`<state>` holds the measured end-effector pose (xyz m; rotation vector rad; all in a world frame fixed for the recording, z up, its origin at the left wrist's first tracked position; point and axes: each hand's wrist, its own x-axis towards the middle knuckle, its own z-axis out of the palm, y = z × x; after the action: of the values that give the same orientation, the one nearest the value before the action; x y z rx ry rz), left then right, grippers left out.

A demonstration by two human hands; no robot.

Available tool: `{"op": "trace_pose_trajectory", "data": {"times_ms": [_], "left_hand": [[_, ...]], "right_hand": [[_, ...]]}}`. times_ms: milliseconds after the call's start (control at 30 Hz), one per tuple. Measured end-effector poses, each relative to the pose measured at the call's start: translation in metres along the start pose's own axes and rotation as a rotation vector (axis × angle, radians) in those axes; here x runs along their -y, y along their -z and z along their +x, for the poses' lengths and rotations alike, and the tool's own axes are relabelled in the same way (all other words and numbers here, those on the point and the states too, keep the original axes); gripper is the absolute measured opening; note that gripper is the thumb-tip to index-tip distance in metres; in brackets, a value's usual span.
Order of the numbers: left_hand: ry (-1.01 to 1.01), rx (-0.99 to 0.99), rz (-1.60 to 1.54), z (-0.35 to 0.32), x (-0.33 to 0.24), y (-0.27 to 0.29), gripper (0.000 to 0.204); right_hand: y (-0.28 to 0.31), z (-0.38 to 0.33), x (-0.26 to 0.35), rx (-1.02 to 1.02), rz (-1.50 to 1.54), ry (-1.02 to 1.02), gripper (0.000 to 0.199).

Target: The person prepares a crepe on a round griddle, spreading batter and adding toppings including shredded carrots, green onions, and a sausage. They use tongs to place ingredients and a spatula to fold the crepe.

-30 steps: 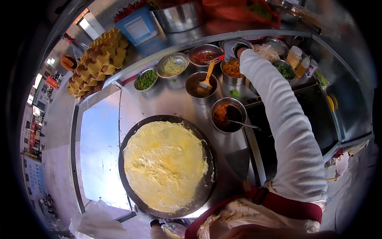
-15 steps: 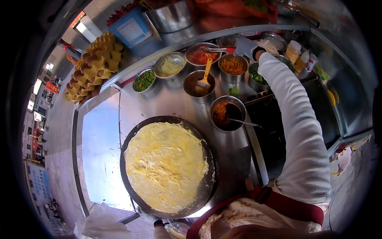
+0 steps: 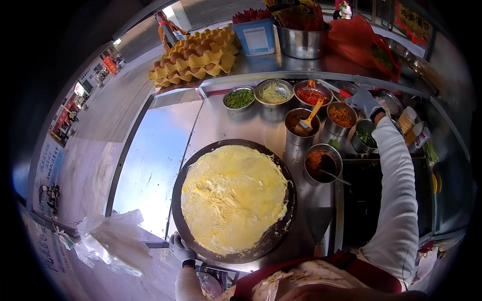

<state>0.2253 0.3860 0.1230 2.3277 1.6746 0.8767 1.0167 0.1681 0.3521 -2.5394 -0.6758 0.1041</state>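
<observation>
The right hand (image 3: 365, 102), gloved, reaches far over the topping bowls (image 3: 342, 116); whether it grips anything I cannot tell. The left hand (image 3: 179, 247) rests at the griddle (image 3: 281, 228) rim, apparently empty. The egg crepe (image 3: 233, 196) beside it could scorch; the outstretched sleeve might tip 1 bowl.

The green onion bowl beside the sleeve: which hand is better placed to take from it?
Probably right: the right hand hovers near the green onion bowl, while the left hand rests at the griddle near edge.
</observation>
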Motion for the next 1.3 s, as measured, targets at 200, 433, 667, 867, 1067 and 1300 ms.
{"op": "trace_pose_trajectory", "data": {"times_ms": [200, 433, 667, 867, 1067, 1300], "left_hand": [[-0.045, 0.007, 0.121, 0.004, -0.004, 0.009, 0.041], [-0.036, -0.007, 0.158, 0.002, -0.003, 0.000, 0.041], [-0.054, -0.034, 0.113, 0.007, -0.002, -0.001, 0.041], [-0.046, -0.069, 0.084, 0.004, 0.003, -0.005, 0.041], [-0.016, -0.063, 0.073, 0.003, 0.004, -0.004, 0.041], [0.000, -0.056, 0.061, 0.003, 0.000, -0.003, 0.040]], "right_hand": [[0.018, -0.098, 0.056, 0.298, 0.293, 0.100, 0.035], [0.023, -0.261, 0.097, 0.562, 0.171, 0.202, 0.037], [-0.005, -0.335, 0.137, 0.613, 0.089, 0.415, 0.052], [-0.006, -0.374, 0.112, 0.545, 0.085, 0.373, 0.056], [-0.031, -0.401, 0.109, 0.458, -0.006, 0.344, 0.050], [-0.061, -0.382, 0.150, 0.386, 0.081, 0.534, 0.045]]}}
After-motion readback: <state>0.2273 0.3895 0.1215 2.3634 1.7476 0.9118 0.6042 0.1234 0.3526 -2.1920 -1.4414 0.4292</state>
